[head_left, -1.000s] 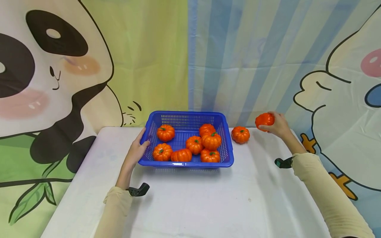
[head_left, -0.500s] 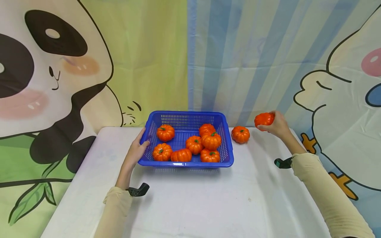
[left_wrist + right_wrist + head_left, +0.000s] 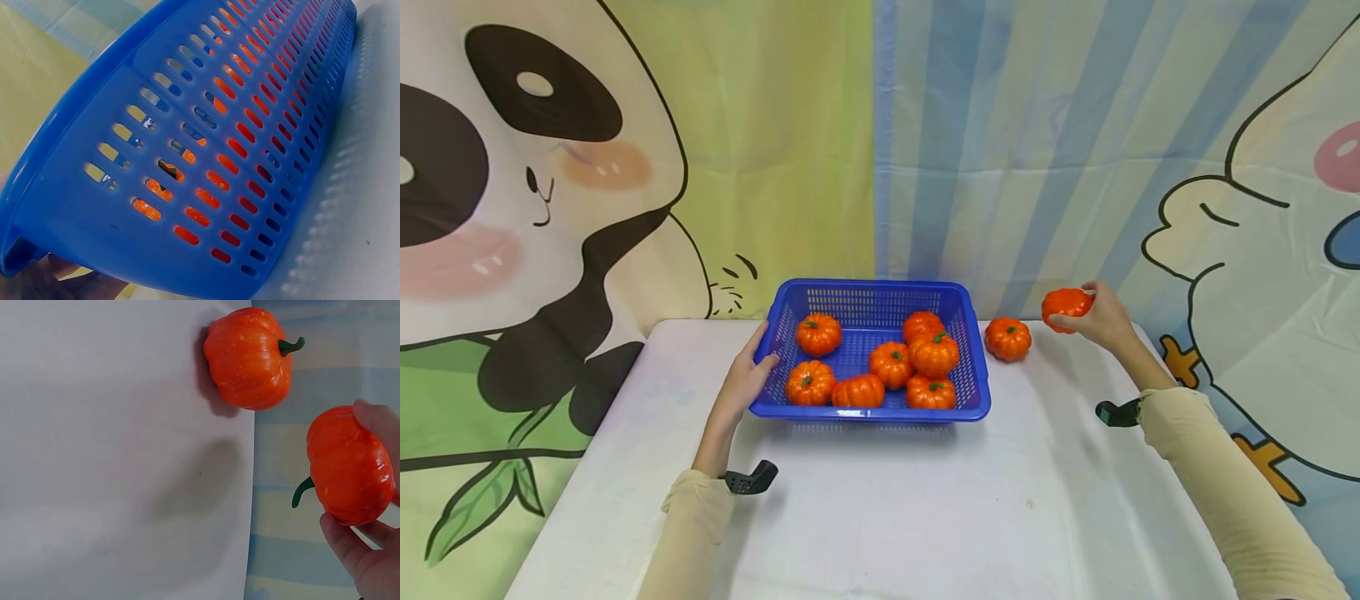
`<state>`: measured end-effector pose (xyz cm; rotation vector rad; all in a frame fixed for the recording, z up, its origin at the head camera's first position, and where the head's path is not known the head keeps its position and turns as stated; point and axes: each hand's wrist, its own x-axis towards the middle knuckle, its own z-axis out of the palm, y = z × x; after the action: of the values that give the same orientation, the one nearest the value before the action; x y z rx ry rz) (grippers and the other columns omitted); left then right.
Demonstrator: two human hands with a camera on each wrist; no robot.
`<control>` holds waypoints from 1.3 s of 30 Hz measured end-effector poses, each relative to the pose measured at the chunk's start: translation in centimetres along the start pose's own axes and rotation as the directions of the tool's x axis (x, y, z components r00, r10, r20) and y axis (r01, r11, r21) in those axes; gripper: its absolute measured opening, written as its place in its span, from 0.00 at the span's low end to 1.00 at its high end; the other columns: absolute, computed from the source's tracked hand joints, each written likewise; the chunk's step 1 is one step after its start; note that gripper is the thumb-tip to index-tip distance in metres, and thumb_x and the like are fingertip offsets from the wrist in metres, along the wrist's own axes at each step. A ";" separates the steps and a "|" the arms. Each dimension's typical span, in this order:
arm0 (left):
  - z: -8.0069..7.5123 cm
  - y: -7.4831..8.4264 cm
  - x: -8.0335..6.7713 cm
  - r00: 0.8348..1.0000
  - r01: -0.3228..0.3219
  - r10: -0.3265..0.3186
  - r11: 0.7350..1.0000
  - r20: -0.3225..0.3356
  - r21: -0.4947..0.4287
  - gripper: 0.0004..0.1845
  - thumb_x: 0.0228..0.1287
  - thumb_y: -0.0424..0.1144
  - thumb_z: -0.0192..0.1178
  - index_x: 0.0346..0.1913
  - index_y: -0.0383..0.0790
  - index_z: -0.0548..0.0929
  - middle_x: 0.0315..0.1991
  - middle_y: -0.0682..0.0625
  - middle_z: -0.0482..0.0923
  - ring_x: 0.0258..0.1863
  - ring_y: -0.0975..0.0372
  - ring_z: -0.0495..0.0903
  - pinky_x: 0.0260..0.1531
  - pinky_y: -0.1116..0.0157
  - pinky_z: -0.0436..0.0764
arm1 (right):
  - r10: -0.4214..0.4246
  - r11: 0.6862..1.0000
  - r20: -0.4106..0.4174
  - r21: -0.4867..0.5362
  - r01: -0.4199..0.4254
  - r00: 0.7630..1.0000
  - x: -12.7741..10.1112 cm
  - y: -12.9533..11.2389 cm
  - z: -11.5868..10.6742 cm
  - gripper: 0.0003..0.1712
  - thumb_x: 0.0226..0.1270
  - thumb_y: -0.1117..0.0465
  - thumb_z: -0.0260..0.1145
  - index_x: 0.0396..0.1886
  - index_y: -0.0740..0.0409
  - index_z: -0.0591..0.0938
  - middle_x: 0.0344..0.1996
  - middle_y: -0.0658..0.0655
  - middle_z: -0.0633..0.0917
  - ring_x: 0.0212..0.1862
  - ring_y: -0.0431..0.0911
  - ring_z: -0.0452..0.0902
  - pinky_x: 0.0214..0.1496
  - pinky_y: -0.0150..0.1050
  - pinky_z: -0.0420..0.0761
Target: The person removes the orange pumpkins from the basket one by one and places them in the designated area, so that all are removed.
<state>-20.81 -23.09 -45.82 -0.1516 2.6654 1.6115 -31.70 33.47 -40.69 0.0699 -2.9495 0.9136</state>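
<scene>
My left hand (image 3: 745,379) grips the left rim of a blue plastic basket (image 3: 872,413) with slotted walls. Several small orange pumpkins (image 3: 818,334) with green stems lie inside it, one stacked on others at the right. In the left wrist view the basket's wall (image 3: 75,212) fills most of the picture, orange showing through the slots. To the right, my right hand (image 3: 1105,318) holds another pumpkin (image 3: 1067,309) between thumb and fingers, raised above the table; its stem points sideways in the right wrist view (image 3: 350,465). A loose pumpkin (image 3: 1008,339) sits on the table between basket and right hand.
A white table (image 3: 910,508) lies under everything, its back edge against a hanging cloth (image 3: 970,150) printed with cartoon animals. Each wrist wears a small black camera (image 3: 752,477). The loose pumpkin stands close to the table's back edge.
Almost nothing differs. The held pumpkin shifts very slightly in the right hand's grasp, while the left hand, the basket and the loose pumpkin stay in place.
</scene>
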 end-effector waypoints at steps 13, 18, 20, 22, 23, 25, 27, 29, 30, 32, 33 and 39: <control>0.1 0.0 0.2 1.000 0.003 -0.003 1.000 0.006 -0.005 0.36 0.72 0.39 0.45 0.78 0.57 0.44 0.78 0.39 0.48 0.75 0.42 0.54 0.72 0.40 0.54 | 0.021 0.998 0.064 -0.068 -0.017 0.998 -0.1 -0.1 -0.4 0.51 0.61 0.38 0.65 0.71 0.66 0.58 0.59 0.81 0.59 0.57 0.71 0.60 0.54 0.66 0.74; 0.0 0.0 0.2 1.000 0.000 0.000 1.000 0.007 -0.003 0.36 0.73 0.39 0.45 0.78 0.58 0.43 0.78 0.38 0.48 0.75 0.41 0.55 0.72 0.40 0.55 | 0.025 0.998 0.030 -0.055 -0.023 0.999 0.0 0.2 -0.1 0.52 0.59 0.40 0.67 0.68 0.71 0.58 0.59 0.80 0.61 0.57 0.70 0.62 0.55 0.65 0.74; 0.0 -0.1 0.2 1.000 0.001 -0.001 1.000 0.006 -0.003 0.36 0.73 0.39 0.45 0.78 0.58 0.44 0.78 0.38 0.48 0.75 0.41 0.55 0.72 0.40 0.55 | 0.013 0.999 0.022 -0.040 -0.012 1.000 0.0 0.2 0.0 0.50 0.60 0.43 0.68 0.66 0.73 0.58 0.59 0.78 0.64 0.56 0.69 0.64 0.55 0.64 0.74; 0.1 -0.1 0.1 1.000 0.001 -0.001 1.000 0.006 -0.003 0.36 0.73 0.39 0.45 0.78 0.57 0.44 0.78 0.38 0.48 0.75 0.41 0.55 0.72 0.40 0.55 | 0.001 1.000 0.016 -0.031 0.000 1.000 -0.1 0.3 0.0 0.49 0.59 0.44 0.69 0.65 0.74 0.59 0.58 0.77 0.66 0.55 0.68 0.65 0.55 0.63 0.75; 0.1 0.0 0.1 1.000 -0.001 0.001 1.000 0.005 -0.003 0.36 0.73 0.39 0.45 0.78 0.57 0.44 0.77 0.38 0.48 0.74 0.41 0.55 0.72 0.40 0.55 | -0.009 1.000 0.016 -0.030 0.009 1.000 -0.1 0.3 0.1 0.48 0.60 0.45 0.69 0.65 0.74 0.59 0.58 0.77 0.66 0.55 0.68 0.65 0.55 0.63 0.75; 0.1 0.0 0.0 1.000 -0.005 0.005 1.000 0.004 -0.002 0.36 0.73 0.39 0.45 0.78 0.56 0.44 0.77 0.38 0.49 0.74 0.41 0.55 0.72 0.41 0.55 | -0.011 0.999 0.022 -0.043 0.012 1.000 -0.2 0.3 0.1 0.48 0.60 0.45 0.68 0.68 0.71 0.58 0.58 0.77 0.65 0.55 0.69 0.65 0.55 0.64 0.75; 0.1 0.1 -0.1 1.000 -0.007 0.007 1.000 0.003 -0.001 0.36 0.72 0.39 0.46 0.78 0.55 0.44 0.77 0.37 0.49 0.74 0.41 0.55 0.72 0.41 0.54 | -0.007 0.997 0.037 -0.074 0.010 0.999 -0.3 0.4 0.1 0.49 0.61 0.44 0.67 0.71 0.66 0.57 0.59 0.78 0.64 0.56 0.70 0.64 0.54 0.65 0.75; 0.1 0.1 -0.1 1.000 -0.007 0.007 1.000 0.003 -0.001 0.36 0.72 0.39 0.46 0.78 0.55 0.44 0.77 0.37 0.49 0.74 0.41 0.55 0.72 0.41 0.54 | -0.003 0.994 0.052 -0.108 0.009 0.999 -0.3 0.3 0.1 0.48 0.62 0.43 0.65 0.73 0.61 0.57 0.60 0.80 0.62 0.57 0.71 0.63 0.54 0.66 0.75; 0.1 0.1 -0.1 1.000 -0.006 0.006 1.000 0.003 0.000 0.36 0.73 0.39 0.46 0.78 0.55 0.44 0.77 0.37 0.49 0.74 0.41 0.55 0.72 0.41 0.54 | 0.000 0.993 0.059 -0.120 0.007 0.998 -0.4 0.3 0.0 0.48 0.62 0.42 0.65 0.74 0.60 0.57 0.60 0.80 0.62 0.57 0.72 0.63 0.53 0.66 0.75; 0.1 0.1 -0.1 1.000 -0.006 0.006 1.000 0.004 -0.001 0.36 0.73 0.39 0.46 0.78 0.55 0.44 0.77 0.37 0.49 0.74 0.41 0.55 0.72 0.41 0.54 | -0.001 0.990 0.065 -0.138 0.010 0.998 -0.5 0.3 0.0 0.47 0.62 0.42 0.65 0.73 0.60 0.59 0.59 0.80 0.62 0.56 0.72 0.63 0.52 0.66 0.75; 0.1 0.1 -0.1 1.000 -0.004 0.004 1.000 0.006 -0.001 0.36 0.73 0.39 0.46 0.78 0.55 0.44 0.77 0.37 0.49 0.74 0.41 0.55 0.72 0.41 0.54 | -0.004 0.989 0.064 -0.144 0.013 0.998 -0.5 0.3 0.1 0.47 0.62 0.41 0.65 0.72 0.60 0.60 0.59 0.80 0.62 0.56 0.71 0.63 0.52 0.66 0.75; -0.1 0.1 -0.1 1.000 0.005 -0.006 1.000 0.010 0.002 0.36 0.73 0.39 0.45 0.78 0.56 0.43 0.77 0.38 0.48 0.75 0.41 0.54 0.72 0.40 0.54 | -0.036 0.986 0.050 -0.162 0.043 0.998 -0.4 0.5 0.3 0.47 0.60 0.41 0.67 0.70 0.61 0.62 0.60 0.77 0.66 0.56 0.70 0.65 0.53 0.66 0.74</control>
<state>-20.73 -23.09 -45.68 -0.1506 2.6573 1.6034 -31.32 33.75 -41.25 0.1438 -3.0412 0.6725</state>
